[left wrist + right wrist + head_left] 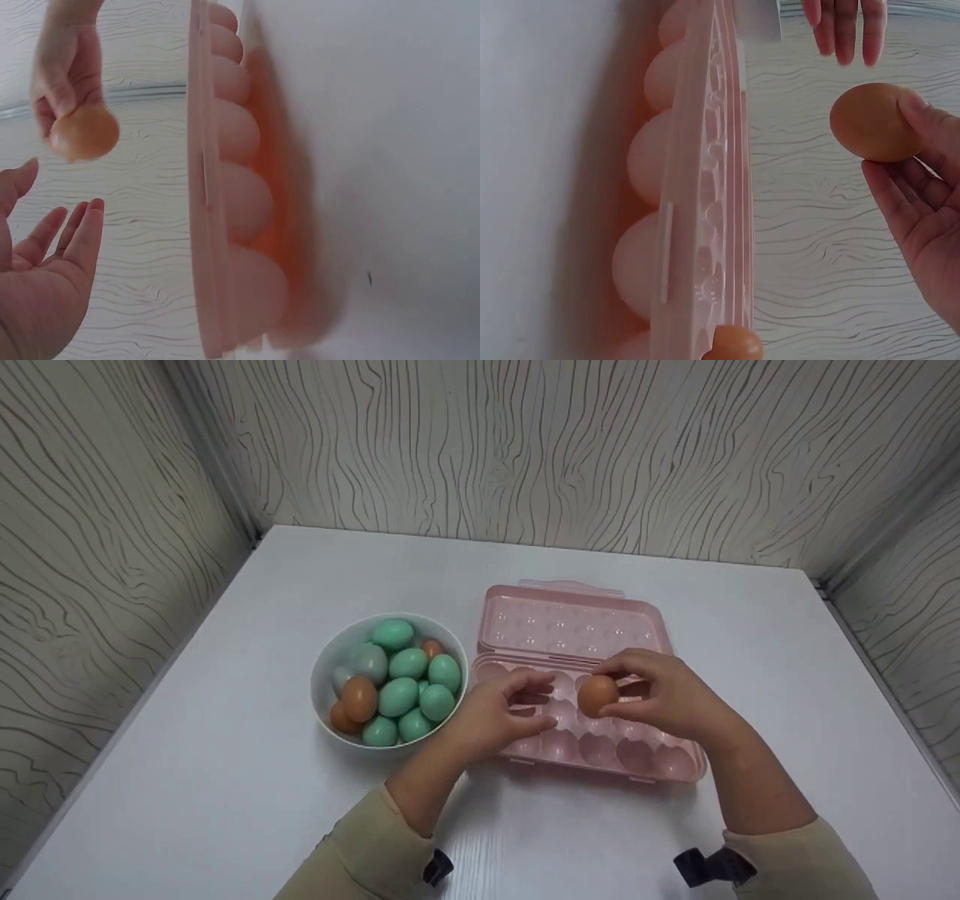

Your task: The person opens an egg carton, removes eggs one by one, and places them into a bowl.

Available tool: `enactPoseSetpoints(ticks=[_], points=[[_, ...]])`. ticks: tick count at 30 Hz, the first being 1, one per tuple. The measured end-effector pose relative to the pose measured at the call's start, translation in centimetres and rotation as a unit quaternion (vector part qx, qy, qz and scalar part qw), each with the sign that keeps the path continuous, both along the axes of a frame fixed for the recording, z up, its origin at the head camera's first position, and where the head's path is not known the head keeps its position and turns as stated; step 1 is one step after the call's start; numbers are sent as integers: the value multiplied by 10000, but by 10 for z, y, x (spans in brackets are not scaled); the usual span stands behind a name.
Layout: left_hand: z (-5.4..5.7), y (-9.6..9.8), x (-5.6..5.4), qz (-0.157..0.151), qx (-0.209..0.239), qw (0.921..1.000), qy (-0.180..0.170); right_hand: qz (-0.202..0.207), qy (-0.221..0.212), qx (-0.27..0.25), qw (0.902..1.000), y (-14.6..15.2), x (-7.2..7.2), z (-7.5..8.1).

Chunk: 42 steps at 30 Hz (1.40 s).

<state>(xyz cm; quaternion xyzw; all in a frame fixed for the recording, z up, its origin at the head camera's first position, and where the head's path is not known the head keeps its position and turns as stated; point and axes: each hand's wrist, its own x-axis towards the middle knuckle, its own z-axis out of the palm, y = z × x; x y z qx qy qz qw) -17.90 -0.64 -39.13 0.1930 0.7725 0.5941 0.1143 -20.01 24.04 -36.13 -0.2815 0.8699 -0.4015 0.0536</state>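
Observation:
Between thumb and fingers, my right hand point(667, 694) pinches a brown egg point(598, 695) above the pink egg carton point(598, 750). The carton lies open, its lid point(574, 622) folded back. My left hand point(499, 712) hovers over the carton's left part, fingers apart and holding nothing. In the left wrist view, a gap separates the left hand point(56, 277) from the egg point(85, 133). Another brown egg point(739, 345) shows at the carton's near end in the right wrist view; the right hand hides that part in the head view.
Left of the carton stands a white bowl point(319, 675) with several green eggs point(398, 697) and a few brown eggs point(359, 699). Both sit on a white table point(225, 780), with patterned panels point(525, 450) behind and at the sides.

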Motion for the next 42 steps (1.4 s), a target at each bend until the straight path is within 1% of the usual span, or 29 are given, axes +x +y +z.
enactPoseSetpoints(ticks=[5, 9, 15, 18, 21, 25, 27, 31, 33, 36, 38, 42], points=[[-2, 11, 2, 111, -332, 9993, 88, 371, 74, -53, 9993, -19, 1, 7], [-2, 16, 2, 189, -406, 9989, 117, 512, -17, -82, 9987, -30, 2, 9], [0, 15, 3, 329, -516, 9975, 347, 586, -55, 56, 9983, -38, 3, 10], [0, 12, 3, 357, -520, 9975, 328, 622, -49, 46, 9980, -41, 3, 11], [1, 9, 1, 319, -411, 9983, 269, 683, -9, -55, 9976, -42, 2, 13], [3, 5, 0, 269, -216, 9992, 188, 752, -3, -228, 9969, -42, 1, 15], [4, 2, 0, 259, -90, 9995, 144, 772, -69, -319, 9965, -40, 0, 15], [6, -4, -2, 332, 120, 9993, 134, 745, -179, -462, 9960, -35, -2, 14], [7, -9, -3, 456, 106, 9989, 79, 685, -187, -489, 9963, -32, -3, 14], [11, -18, -4, 676, 17, 9977, -93, 559, -156, -504, 9970, -27, -5, 13], [14, -26, -5, 820, -83, 9965, -107, 481, -177, -537, 9972, -23, -6, 13], [20, -45, -5, 1035, -155, 9945, 6, 241, -299, -559, 9977, -14, -7, 12]])
